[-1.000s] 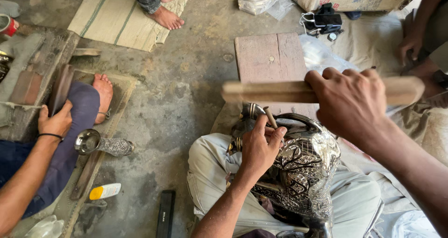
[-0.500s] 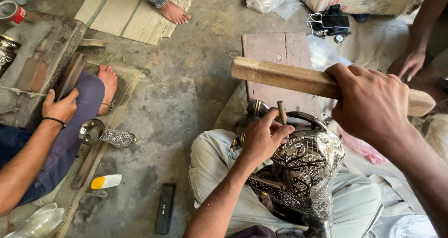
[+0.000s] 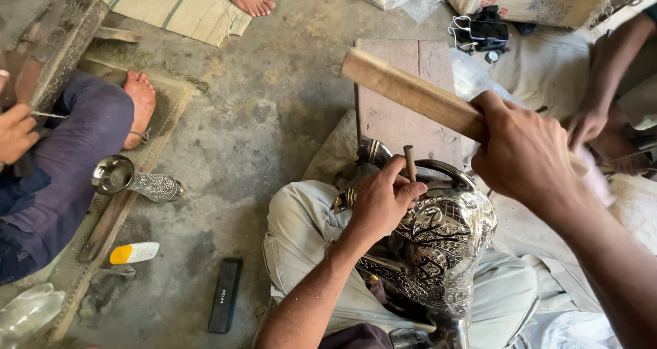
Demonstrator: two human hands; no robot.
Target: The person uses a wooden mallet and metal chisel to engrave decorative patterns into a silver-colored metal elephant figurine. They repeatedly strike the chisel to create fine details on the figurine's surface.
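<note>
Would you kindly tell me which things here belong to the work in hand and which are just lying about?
In hand:
left hand gripping a punch
right hand holding a wooden mallet
engraved metal vessel

Lying about:
small engraved goblet
yellow-capped white tube
black bar
phone and cable
woven mat

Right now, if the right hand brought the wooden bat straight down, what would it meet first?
Most likely the top of the small chisel, which the left hand holds upright against the engraved metal vessel. The right hand holds the wooden bat raised above it; the exact line is hard to judge.
</note>
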